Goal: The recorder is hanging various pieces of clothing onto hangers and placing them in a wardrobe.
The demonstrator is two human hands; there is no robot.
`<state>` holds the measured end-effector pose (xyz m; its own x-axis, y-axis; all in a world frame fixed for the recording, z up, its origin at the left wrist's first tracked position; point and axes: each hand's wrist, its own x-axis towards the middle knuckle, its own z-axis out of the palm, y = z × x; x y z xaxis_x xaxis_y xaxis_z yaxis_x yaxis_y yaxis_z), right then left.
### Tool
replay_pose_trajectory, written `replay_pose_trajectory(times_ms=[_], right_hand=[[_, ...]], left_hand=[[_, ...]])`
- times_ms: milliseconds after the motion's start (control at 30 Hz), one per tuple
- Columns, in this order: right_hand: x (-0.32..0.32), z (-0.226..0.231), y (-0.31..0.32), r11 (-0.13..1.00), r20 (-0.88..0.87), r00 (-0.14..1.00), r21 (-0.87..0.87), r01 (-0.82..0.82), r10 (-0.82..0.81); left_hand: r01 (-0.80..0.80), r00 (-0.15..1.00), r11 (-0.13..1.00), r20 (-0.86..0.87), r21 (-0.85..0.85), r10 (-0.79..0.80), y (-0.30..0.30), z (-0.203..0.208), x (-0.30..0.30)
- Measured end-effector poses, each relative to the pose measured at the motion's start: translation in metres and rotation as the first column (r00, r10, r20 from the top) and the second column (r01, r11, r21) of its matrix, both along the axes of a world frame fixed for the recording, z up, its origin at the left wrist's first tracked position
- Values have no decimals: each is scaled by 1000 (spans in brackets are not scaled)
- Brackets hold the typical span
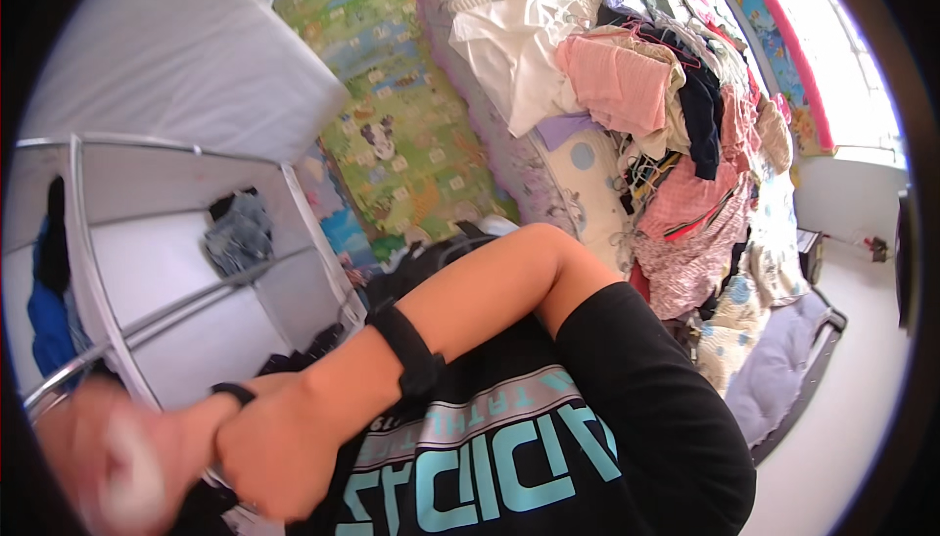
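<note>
At the lower left, my left hand (93, 448) is smeared by motion, so its fingers cannot be read. A blurred white patch (137, 485) shows at it, too indistinct to name. My right arm reaches across my black T-shirt (646, 409), with a black strap (403, 345) around the forearm. Close to the left wrist and its black band (233, 394), my right hand (277, 453) is curled closed. What it grips, if anything, is hidden. Both hands are beside the metal-framed rack (90, 252).
Grey-blue folded clothing (238, 234) and a blue garment (47, 326) are in the rack. A heap of clothes (685, 193), with a white garment (519, 56) and a pink one (619, 84), covers the bed on the right. A patterned green mat (392, 115) lies between.
</note>
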<state>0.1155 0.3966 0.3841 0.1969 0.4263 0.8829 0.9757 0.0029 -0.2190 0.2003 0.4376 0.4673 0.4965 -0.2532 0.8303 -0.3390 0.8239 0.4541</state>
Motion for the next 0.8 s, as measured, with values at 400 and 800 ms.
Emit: replay_pose_trajectory(times_ms=[400, 800], right_hand=[[69, -334, -131, 896, -923, 39, -359, 262, -382], [-6, -293, -230, 768, -960, -57, -255, 588, -275]], left_hand=[[-240, 884, -318, 342, 917, 318, 28, -533, 36], [235, 948, 76, -246, 969, 204, -125, -380, -5]])
